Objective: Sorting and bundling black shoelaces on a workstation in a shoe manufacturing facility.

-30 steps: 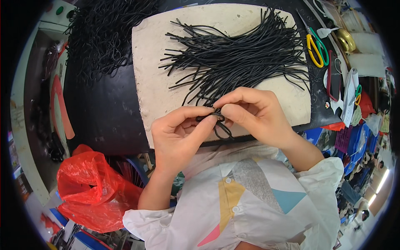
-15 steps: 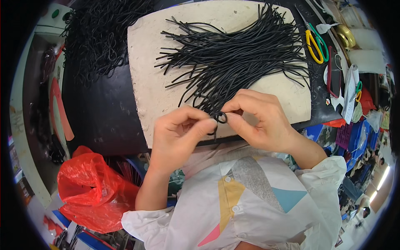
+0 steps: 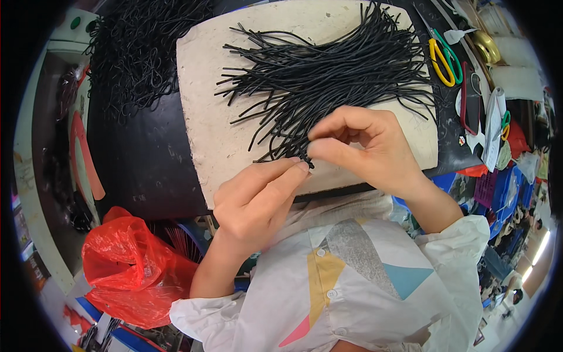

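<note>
Just in front of the cord pile, my left hand (image 3: 253, 196) pinches a short black cord (image 3: 309, 163) between thumb and fingers; the cord looks bunched into a small knot there. My right hand (image 3: 372, 146) is closed in a pinch right above it, thumb against fingertip, seemingly on the same cord's end, which is mostly hidden. Behind both hands, many straight cut lengths of black cord (image 3: 334, 70) lie heaped on a pale, worn board (image 3: 199, 76).
Left of the board lies a tangled heap of looped black cords (image 3: 138, 53) on the black tabletop (image 3: 141, 158). Yellow-and-green-handled scissors (image 3: 443, 61) rest at the board's right. A red plastic bag (image 3: 135, 264) stands below left, near a pink curved strip (image 3: 85, 158).
The open loop between my fingers has drawn down into a small dark knot. My right hand has risen slightly, and my left fingers now lie flatter over the cord.
</note>
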### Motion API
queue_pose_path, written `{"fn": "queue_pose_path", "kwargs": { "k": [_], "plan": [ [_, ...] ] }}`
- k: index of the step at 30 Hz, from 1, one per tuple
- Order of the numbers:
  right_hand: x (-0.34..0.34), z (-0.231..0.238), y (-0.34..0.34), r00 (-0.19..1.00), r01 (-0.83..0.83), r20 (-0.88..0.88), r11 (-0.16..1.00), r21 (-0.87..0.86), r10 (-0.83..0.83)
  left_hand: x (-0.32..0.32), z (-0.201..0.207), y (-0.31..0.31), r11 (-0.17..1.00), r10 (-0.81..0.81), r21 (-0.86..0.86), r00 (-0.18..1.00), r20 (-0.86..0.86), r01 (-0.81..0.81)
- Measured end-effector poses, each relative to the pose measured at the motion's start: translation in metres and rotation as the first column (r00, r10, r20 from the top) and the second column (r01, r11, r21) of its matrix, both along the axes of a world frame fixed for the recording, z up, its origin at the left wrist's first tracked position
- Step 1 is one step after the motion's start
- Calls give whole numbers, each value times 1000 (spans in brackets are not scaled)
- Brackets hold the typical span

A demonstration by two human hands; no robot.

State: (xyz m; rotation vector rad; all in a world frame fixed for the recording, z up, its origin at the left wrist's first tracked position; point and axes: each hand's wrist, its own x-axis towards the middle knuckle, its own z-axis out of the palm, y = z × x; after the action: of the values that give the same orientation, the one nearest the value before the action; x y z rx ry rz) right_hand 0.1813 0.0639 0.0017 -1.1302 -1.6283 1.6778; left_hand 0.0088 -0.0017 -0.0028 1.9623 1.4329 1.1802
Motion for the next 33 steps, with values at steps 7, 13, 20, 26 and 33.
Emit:
{"fn": "queue_pose_path", "kwargs": {
  "k": [7, 13, 20, 26, 33],
  "plan": [
    [-4, -1, -2, 994, 32, -105, 985, 172, -14, -4, 2, 0, 673, 469, -667, 512, 719, 321],
    [-6, -3, -4, 991, 48, -135, 976, 212, -19, -7, 2, 1, 593, 546, -676, 399, 736, 436],
    [-7, -1, -8, 996, 57, -80, 948, 314, -33, 0, 3, -1, 621, 565, -680, 380, 733, 389],
    [-6, 2, -6, 994, -73, 110, 892, 446, 26, 0, 1, -4, 698, 471, -662, 521, 712, 272],
    [-5, -2, -4, 980, -125, 197, 791, 599, 5, -1, 0, -3, 719, 430, -661, 610, 666, 215]
  ]
}}
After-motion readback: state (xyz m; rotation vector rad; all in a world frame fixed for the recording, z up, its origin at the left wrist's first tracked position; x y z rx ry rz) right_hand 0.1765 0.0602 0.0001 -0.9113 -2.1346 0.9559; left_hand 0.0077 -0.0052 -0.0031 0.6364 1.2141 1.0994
